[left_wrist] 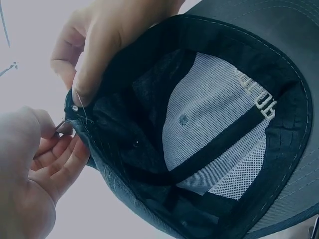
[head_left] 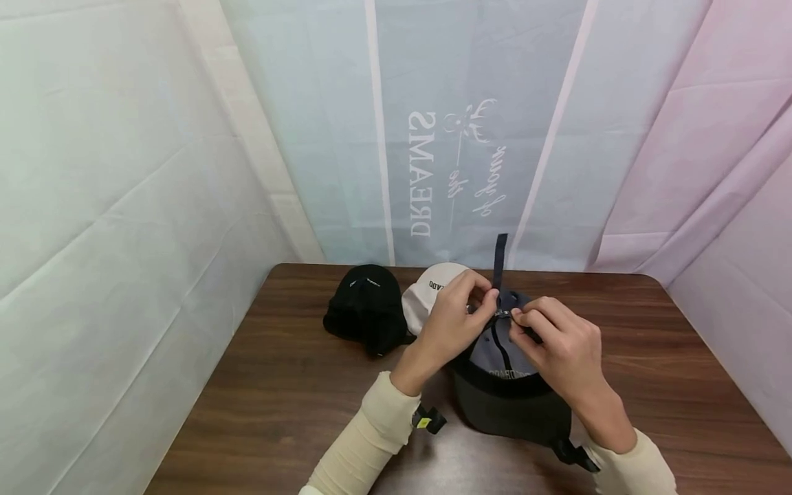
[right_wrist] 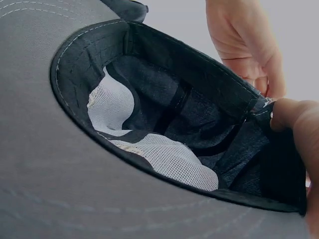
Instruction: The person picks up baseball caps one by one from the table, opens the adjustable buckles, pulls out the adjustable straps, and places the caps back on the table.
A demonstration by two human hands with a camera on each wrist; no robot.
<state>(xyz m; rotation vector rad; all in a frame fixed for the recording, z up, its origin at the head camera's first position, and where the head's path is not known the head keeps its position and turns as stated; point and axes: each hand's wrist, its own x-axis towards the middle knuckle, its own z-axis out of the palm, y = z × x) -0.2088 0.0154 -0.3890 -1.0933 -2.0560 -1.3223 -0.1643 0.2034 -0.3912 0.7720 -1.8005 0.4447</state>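
A dark blue-grey baseball cap [head_left: 513, 409] lies upside down, brim toward me, its inside facing up. My left hand [head_left: 450, 320] pinches the cap's adjustment strap [head_left: 500, 261] at the back opening; the strap's loose end sticks up beyond the fingers. My right hand [head_left: 559, 344] pinches the cap's rear edge beside a small metal buckle [head_left: 502, 313]. In the left wrist view, white mesh lining [left_wrist: 214, 124] and raised lettering [left_wrist: 256, 94] show inside the crown. The right wrist view has the thumb [right_wrist: 291, 113] on the rim; the fingers behind are partly hidden.
A black cap [head_left: 366, 309] sits on the brown wooden table [head_left: 278, 385] to the left. Next to it stands a white cap [head_left: 427, 292], partly covered by my left hand. Printed cloth [head_left: 458, 55] hangs behind the table, with pale cloth at both sides.
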